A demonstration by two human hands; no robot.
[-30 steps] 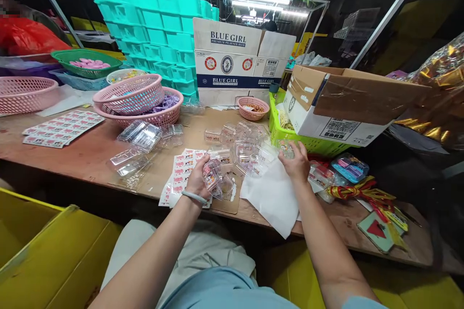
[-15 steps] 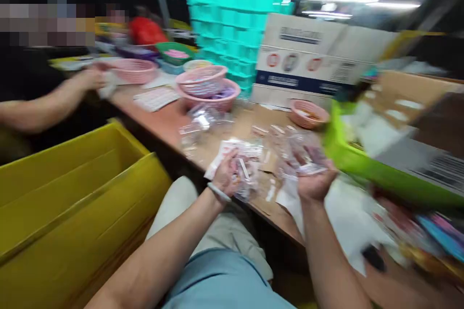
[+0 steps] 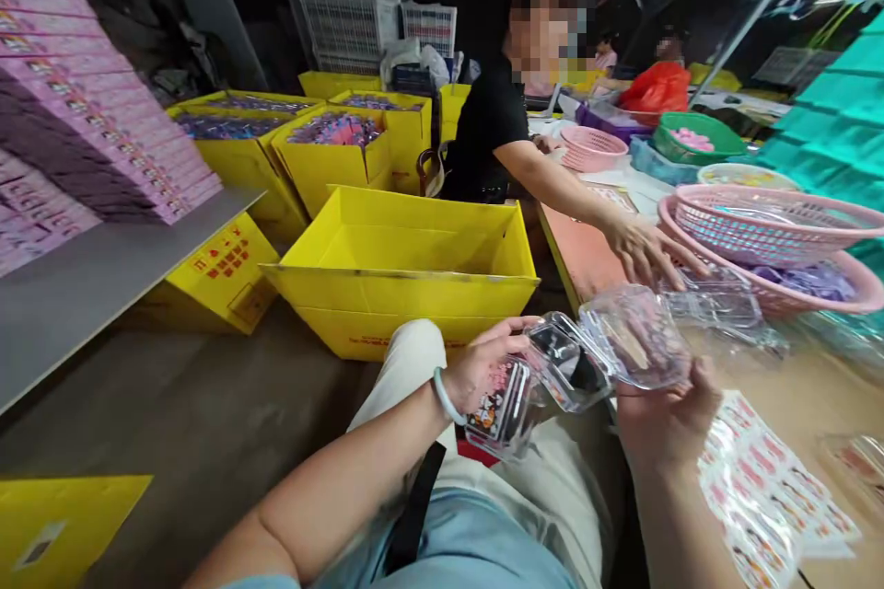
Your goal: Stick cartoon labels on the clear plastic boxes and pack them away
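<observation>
My left hand (image 3: 480, 368) is closed on clear plastic cases, one of them a clear case with a printed cartoon picture (image 3: 501, 409). A second clear case (image 3: 570, 359) reaches from its fingertips toward the other hand. My right hand (image 3: 667, 409), palm up, grips a stack of clear plastic cases (image 3: 635, 336); the two groups touch over my lap. Sheets of stickers (image 3: 766, 488) lie on the table by my right wrist. Beyond them, a co-worker's hand (image 3: 645, 248) rests at more clear cases (image 3: 722, 299).
A yellow carton (image 3: 401, 317) stands open in front of my knees. Behind it are filled yellow cartons (image 3: 338, 152). Pink baskets (image 3: 780, 235) sit on the table at right, beside stacked turquoise crates (image 3: 829, 120). Pink boxes (image 3: 103, 83) are piled on a grey board at left.
My view has swung left toward the yellow carton. Both hands have lifted off the table and come together over my lap with clear cases. The co-worker's arm now stretches across the table.
</observation>
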